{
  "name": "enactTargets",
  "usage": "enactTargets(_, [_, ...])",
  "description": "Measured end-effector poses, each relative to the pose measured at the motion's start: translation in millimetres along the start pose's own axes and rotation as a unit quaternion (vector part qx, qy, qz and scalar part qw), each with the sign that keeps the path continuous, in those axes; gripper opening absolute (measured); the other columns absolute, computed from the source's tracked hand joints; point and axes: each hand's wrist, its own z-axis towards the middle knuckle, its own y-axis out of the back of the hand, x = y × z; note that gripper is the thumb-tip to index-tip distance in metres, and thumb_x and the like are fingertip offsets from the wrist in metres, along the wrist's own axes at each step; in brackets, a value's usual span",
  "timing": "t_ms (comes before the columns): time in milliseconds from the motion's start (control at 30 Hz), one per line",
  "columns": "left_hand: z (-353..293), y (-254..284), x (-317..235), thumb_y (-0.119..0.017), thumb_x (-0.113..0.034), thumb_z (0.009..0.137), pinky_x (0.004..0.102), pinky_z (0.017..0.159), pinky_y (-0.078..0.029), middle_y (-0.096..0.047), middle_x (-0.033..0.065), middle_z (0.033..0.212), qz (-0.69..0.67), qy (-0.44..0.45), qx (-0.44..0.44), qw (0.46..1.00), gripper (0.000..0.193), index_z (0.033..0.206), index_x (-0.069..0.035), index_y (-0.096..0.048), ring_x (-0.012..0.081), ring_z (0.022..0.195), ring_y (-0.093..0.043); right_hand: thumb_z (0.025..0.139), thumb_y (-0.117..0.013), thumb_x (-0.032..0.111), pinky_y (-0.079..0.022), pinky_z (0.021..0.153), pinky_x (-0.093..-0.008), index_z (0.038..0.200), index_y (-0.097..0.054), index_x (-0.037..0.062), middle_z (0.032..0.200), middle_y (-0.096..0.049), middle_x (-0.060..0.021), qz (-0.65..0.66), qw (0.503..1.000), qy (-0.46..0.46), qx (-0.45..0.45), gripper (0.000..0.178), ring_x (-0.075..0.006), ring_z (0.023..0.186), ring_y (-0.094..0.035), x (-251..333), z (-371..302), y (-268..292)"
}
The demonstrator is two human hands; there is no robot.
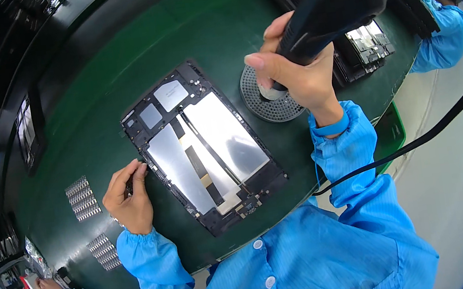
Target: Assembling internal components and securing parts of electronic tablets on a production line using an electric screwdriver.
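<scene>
An opened tablet (225, 139) lies on the green table in front of me, its silver battery panels, ribbon cables and black frame exposed. My right hand (304, 76) is closed round a black electric screwdriver (336, 8), tilted with its lower end over a round grey dish full of small holes (282, 108). The fingers partly cover that lower end. Beside the tablet's left edge, my left hand (130, 196) is closed with thumb and forefinger pinched together. Something small and dark shows between its fingers, too hidden to name.
Two sheets of small parts (82, 199) lie left of my left hand. More tablet-like units (367, 44) are stacked at the far right, and another (27, 127) stands at the far left. A black cable (418, 140) runs by my right sleeve. Co-workers (444, 29) sit on both sides.
</scene>
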Motion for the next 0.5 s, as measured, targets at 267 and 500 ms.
enactTargets(267, [1, 1, -11, -0.071, 0.005, 0.076, 0.0213, 0.059, -0.047, -0.067, 0.0098, 0.077, 0.073, -0.030, -0.023, 0.997, 0.016, 0.091, 0.001, -0.070, 0.0114, 0.065, -0.060, 0.074, -0.074, -0.005, -0.048, 0.048, -0.0229, 0.098, -0.053, 0.0020, 0.063, -0.062, -0.0068, -0.056, 0.997, 0.013, 0.061, 0.032, -0.0114, 0.050, -0.059, -1, -1, 4])
enactTargets(500, [-7, -2, -12, -0.070, 0.006, 0.072, 0.0257, 0.052, -0.048, -0.065, 0.0106, 0.073, 0.052, -0.046, 0.002, 0.998, 0.013, 0.084, 0.001, -0.068, 0.0157, 0.058, -0.062, 0.073, -0.074, -0.004, -0.043, 0.045, -0.0226, 0.101, -0.055, 0.0020, 0.064, -0.059, -0.0032, -0.017, 1.000, 0.021, 0.011, 0.034, -0.0099, 0.050, -0.056, 13, 0, -13])
